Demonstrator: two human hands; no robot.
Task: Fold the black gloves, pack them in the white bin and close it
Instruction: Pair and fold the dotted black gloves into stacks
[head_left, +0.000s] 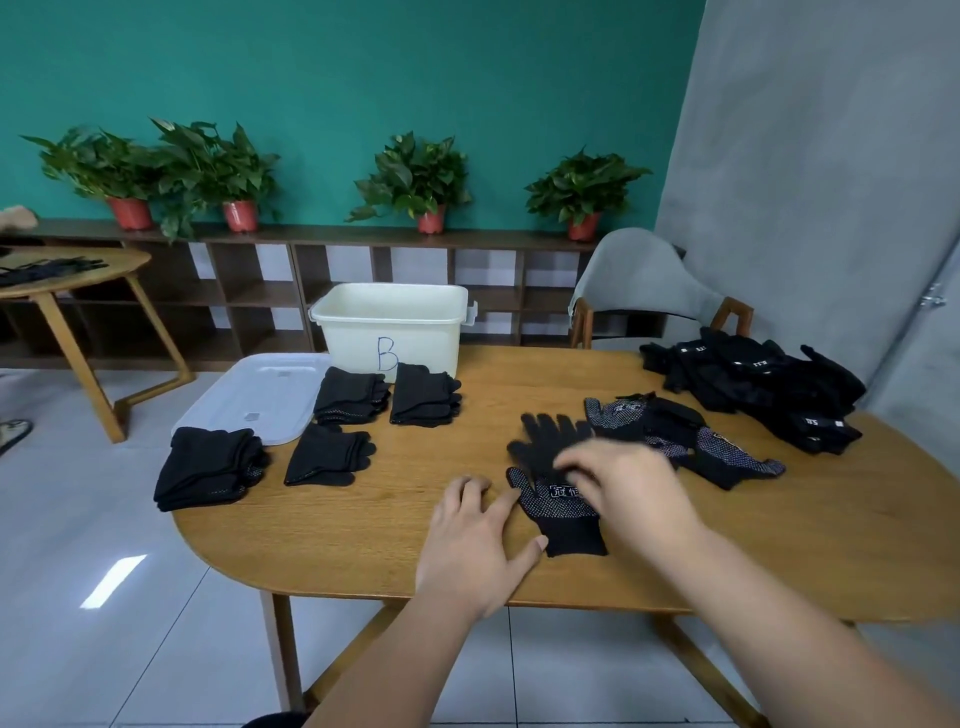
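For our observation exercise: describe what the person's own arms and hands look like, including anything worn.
Both are bare: the left hand and right hand wear no gloves, and no ring, watch or bracelet shows. The forearms carry no sleeves up to the picture's lower edge. The right hand is blurred.
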